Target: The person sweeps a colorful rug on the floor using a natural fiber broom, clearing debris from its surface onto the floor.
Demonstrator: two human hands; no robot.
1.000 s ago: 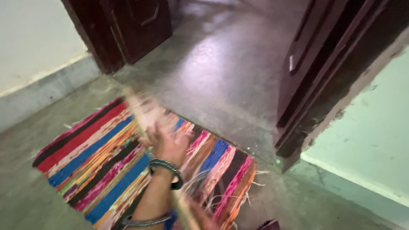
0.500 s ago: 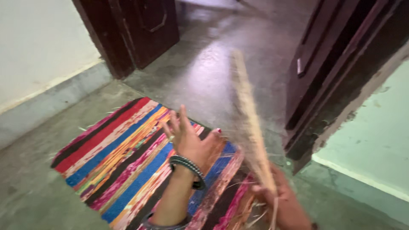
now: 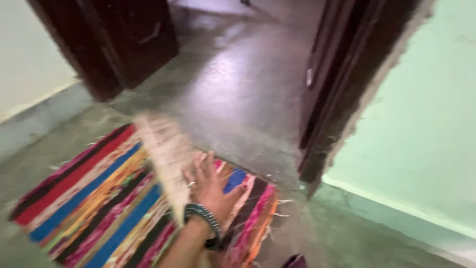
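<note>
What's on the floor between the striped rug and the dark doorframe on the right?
Only bare grey floor between the rug and doorframe, apart from loose rug fringe, in the head view.

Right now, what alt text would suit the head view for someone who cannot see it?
A person's left hand, fingers spread, is over a striped colourful rug on a grey floor, beside a blurred straw broom. Dark wooden doors stand open ahead.

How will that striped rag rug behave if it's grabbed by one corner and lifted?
The striped rug is probably floppy: it looks like thin woven cloth lying flat, with loose fringe at its end. It likely slides easily on the smooth, shiny floor. The left hand rests spread on it, beside the blurred grass broom.
</note>
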